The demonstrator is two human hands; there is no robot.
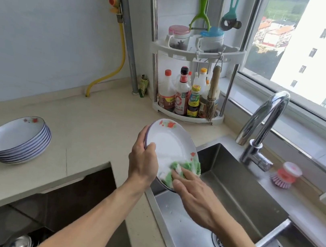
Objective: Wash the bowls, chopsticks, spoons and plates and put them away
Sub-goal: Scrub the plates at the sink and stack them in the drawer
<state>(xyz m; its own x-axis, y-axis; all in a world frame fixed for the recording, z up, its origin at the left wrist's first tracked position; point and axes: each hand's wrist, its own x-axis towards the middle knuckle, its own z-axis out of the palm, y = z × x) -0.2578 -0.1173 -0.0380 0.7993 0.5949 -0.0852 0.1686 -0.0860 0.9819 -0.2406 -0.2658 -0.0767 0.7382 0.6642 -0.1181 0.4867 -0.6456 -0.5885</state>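
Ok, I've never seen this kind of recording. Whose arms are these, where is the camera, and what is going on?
There is no machine. One camera, worn on a person's head, looks down at their bare hands. The left hand grips a tilted plate over the sink. The right hand presses a soapy green cloth against it with straight fingers. A stack of plates sits on the counter to the left. The tap shows no water running.
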